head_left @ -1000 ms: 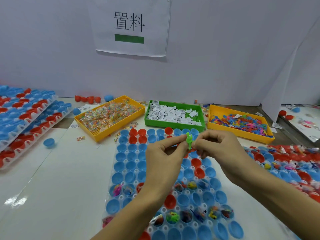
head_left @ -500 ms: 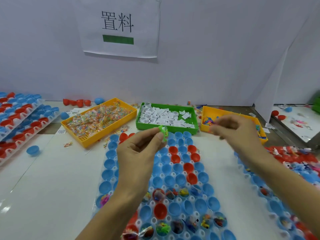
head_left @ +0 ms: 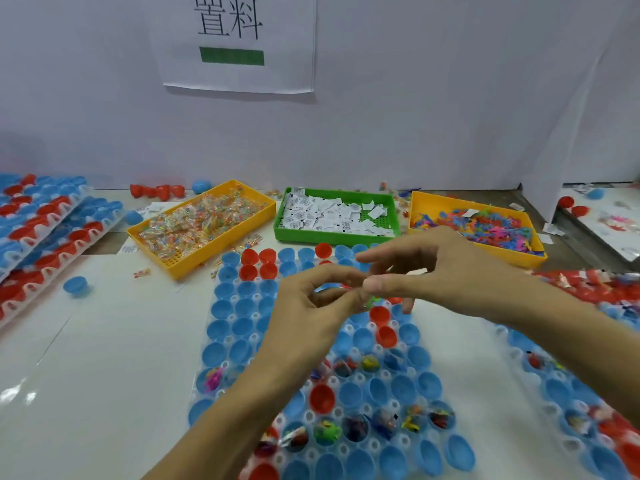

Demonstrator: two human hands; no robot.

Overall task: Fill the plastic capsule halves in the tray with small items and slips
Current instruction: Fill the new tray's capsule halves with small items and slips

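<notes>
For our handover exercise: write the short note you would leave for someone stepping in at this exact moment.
Left hand: fingers curled, pinching a small green toy over the middle of the tray.
Right hand: meets the left at the toy; whether it grips anything is unclear.
Supplies at the back: candy bin, slip bin, toy bin.
Done: several capsule halves in the near rows already hold items.
Left: most halves in the middle and far rows are bare; drop the green toy into one, then go on.
</notes>
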